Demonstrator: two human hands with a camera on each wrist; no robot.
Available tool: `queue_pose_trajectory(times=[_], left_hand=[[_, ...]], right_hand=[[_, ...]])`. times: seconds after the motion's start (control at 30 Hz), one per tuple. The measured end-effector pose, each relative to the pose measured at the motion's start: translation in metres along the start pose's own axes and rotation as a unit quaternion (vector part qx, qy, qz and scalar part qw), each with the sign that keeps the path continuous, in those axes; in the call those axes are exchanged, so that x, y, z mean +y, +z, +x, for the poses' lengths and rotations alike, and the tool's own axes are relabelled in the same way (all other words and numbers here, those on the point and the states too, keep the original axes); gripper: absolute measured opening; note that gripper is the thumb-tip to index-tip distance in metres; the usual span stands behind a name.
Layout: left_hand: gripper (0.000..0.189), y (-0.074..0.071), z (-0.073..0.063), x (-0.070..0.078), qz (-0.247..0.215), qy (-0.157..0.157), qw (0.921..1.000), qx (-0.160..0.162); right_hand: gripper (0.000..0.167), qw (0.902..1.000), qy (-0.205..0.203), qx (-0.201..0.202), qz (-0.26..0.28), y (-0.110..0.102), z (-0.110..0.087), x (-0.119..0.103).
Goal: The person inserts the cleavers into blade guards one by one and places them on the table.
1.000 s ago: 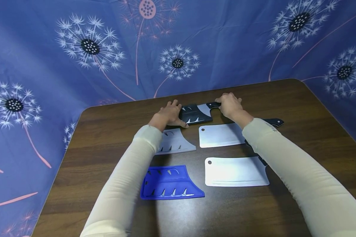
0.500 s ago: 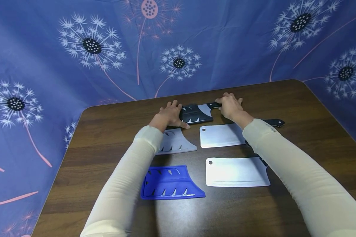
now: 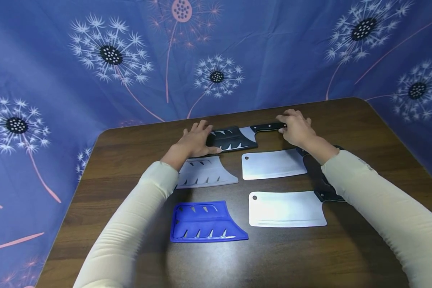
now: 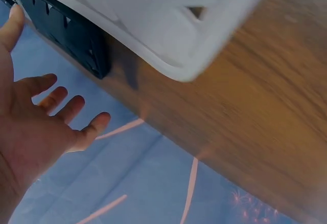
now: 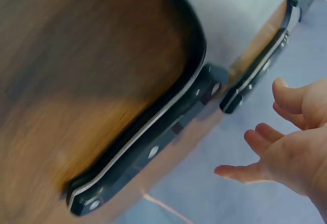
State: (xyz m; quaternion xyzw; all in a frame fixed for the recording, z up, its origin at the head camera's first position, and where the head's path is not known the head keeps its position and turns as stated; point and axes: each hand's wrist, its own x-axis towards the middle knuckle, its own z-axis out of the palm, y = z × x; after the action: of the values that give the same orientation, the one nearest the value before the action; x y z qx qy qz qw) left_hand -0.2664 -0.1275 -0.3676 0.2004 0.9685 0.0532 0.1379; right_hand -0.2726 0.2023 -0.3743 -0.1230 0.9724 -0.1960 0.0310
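A cleaver with a black riveted handle lies at the back of the table, its blade inside a black sheath. My left hand is at the sheath's left end; in the left wrist view its fingers are spread and hold nothing. Beyond the handle's right end is my right hand, and the right wrist view shows it apart from the handle with relaxed fingers. Nearer to me lie a white sheath and a blue sheath. Beside them are two bare cleavers, a middle cleaver and a front cleaver.
All of it lies flat on a brown wooden table with rounded corners. Behind hangs a blue cloth printed with dandelions. My right sleeve covers parts of the two bare cleavers' handles.
My right hand has let go of the sheathed cleaver's handle and moved right. The left hand has shifted left along the black sheath, showing more of it. The cleavers and sheaths have stayed in place.
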Motion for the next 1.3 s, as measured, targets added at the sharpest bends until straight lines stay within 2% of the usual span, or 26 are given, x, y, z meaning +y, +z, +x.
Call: queue_pose_trajectory(times=[0.3,0.47,0.7,0.97,1.3], left_hand=[[0.087,0.007,-0.042,-0.015,-0.003,0.035,0.9983,0.047],[0.089,0.016,-0.065,-0.023,-0.012,0.054,0.9966,0.061],[0.094,0.026,-0.090,-0.030,-0.008,0.051,0.9975,0.048],[0.101,0.030,-0.100,-0.033,-0.027,0.015,0.9995,0.005],[0.108,0.036,-0.099,-0.029,-0.033,0.017,0.9992,-0.014]], right_hand=[[0.047,0.9972,-0.058,0.046,0.001,-0.023,-0.037,0.012],[0.047,0.9953,-0.072,0.064,-0.001,-0.030,-0.060,0.022],[0.047,0.9956,-0.082,0.045,-0.008,-0.036,-0.083,0.040],[0.059,0.9981,-0.046,-0.035,-0.024,-0.035,-0.092,0.064],[0.064,0.9977,-0.042,-0.048,-0.023,-0.025,-0.093,0.077]])
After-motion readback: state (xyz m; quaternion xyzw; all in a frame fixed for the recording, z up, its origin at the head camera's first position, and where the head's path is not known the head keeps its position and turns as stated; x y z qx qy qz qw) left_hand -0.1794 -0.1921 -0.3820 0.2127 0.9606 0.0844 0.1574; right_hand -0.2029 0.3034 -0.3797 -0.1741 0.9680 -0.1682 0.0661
